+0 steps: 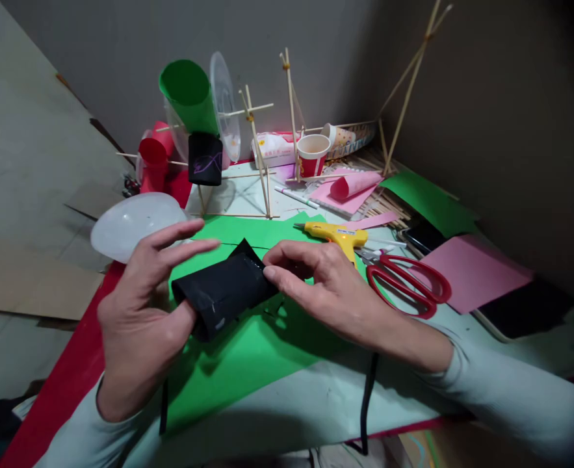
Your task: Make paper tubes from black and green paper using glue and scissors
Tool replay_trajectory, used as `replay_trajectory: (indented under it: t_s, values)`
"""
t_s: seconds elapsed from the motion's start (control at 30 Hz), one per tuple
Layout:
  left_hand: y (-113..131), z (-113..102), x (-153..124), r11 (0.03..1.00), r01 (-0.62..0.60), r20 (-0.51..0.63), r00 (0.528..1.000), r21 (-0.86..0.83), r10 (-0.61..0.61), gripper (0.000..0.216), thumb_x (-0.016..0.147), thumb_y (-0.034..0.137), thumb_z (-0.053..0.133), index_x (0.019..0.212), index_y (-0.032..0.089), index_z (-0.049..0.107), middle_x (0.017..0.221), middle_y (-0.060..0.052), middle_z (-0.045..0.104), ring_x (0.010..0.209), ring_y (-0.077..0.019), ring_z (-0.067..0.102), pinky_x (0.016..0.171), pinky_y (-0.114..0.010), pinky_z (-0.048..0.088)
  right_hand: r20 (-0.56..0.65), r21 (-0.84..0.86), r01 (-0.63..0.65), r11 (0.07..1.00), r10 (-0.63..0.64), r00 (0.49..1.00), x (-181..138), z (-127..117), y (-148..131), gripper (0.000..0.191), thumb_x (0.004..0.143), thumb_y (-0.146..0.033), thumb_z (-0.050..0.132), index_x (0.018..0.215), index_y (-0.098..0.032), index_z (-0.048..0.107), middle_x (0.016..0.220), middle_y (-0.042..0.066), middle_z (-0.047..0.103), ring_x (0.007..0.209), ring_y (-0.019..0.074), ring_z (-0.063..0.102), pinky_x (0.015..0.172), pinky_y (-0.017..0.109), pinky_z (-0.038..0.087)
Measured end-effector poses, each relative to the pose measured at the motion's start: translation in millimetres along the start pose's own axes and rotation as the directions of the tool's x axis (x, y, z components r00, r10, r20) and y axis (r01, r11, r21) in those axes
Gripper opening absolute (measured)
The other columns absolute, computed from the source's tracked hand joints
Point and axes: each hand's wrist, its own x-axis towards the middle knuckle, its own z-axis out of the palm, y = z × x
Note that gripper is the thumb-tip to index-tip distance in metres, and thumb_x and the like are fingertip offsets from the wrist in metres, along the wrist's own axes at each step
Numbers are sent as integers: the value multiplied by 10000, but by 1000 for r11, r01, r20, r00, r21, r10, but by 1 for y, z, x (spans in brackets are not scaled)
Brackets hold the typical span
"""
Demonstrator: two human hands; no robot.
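Note:
A rolled black paper tube [228, 286] with whitish glue marks along its seam is held above a green sheet [247, 364]. The thumb of my left hand [143, 318] reaches into the tube's near left opening and bears that end, while its index and middle fingers stretch out above. At the far right end, where a pointed flap stands up, the thumb and fingers of my right hand [320, 286] pinch the paper. A yellow glue gun [338, 235] lies just beyond my right hand, with red-handled scissors [408, 283] to its right.
A stick frame [262, 162] carries a green paper cylinder [189, 97] and clear plastic discs. Behind stand paper cups [313, 155]. A translucent lid [135, 227] lies at left. Pink paper [476, 270], a phone [521, 309] and loose wooden sticks [384, 211] occupy the right.

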Motion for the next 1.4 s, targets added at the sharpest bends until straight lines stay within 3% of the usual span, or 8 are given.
replay_trajectory:
  t_s: [0.07,0.17,0.47,0.67,0.97,1.17,1.3,1.4]
  values:
    - [4,-2,0,989,-112,26,994,98,110,327,811,94,724,996,347,819,1128,29,762,1077,-183,690,980,-339,522,-1,-3,5,1000,-5,1000,0,0,-1,142,934,-173,621,851,-136,730,729,-15,671,672,105,563,619,244,376]
    - [3,-2,0,986,-146,95,986,81,139,308,814,69,716,963,322,808,947,45,739,909,-136,676,844,-271,528,3,-7,5,1000,-5,1000,-1,2,-1,154,931,-168,623,861,-130,755,724,-8,696,667,114,585,621,251,397]
    - [-2,2,-4,938,-279,160,955,208,248,240,868,80,677,1025,247,750,921,11,677,837,-123,649,751,-237,504,8,44,53,998,-53,999,-7,10,2,304,997,-215,555,1170,-130,791,1114,59,827,946,197,754,812,313,542]
    - [-1,2,-7,924,-261,202,957,280,209,170,914,101,607,1031,168,710,940,-82,692,881,-195,660,789,-317,488,43,75,36,997,-39,998,-12,12,0,334,1014,-283,559,1274,-190,746,1231,36,797,1114,249,729,993,414,548]
    - [0,2,-11,912,-272,192,956,305,221,191,917,169,592,1001,99,749,882,-124,709,806,-216,665,725,-344,466,60,20,154,988,-155,986,-16,18,2,396,1049,-214,482,1363,-69,674,1243,108,787,1077,259,735,943,401,566]
    - [2,1,-12,905,-272,180,958,328,223,156,916,170,609,972,140,752,858,-89,705,787,-202,655,705,-331,453,13,-37,252,967,-252,968,-19,23,4,383,1055,-176,477,1339,-23,682,1114,132,810,940,238,739,853,344,561]
    - [0,3,-9,931,-237,213,960,276,181,213,880,142,594,1035,131,740,943,-114,740,865,-230,695,787,-349,505,18,-37,198,979,-198,980,-22,26,7,407,1055,-186,439,1379,-89,665,1082,119,801,937,229,735,848,335,556]
    - [-2,4,-7,972,-122,224,972,201,75,366,828,95,605,1167,168,720,1050,-75,764,942,-214,708,855,-329,531,-5,-34,85,996,-85,996,-21,25,8,437,1048,-225,434,1406,-93,648,1022,125,794,842,228,721,780,350,549]
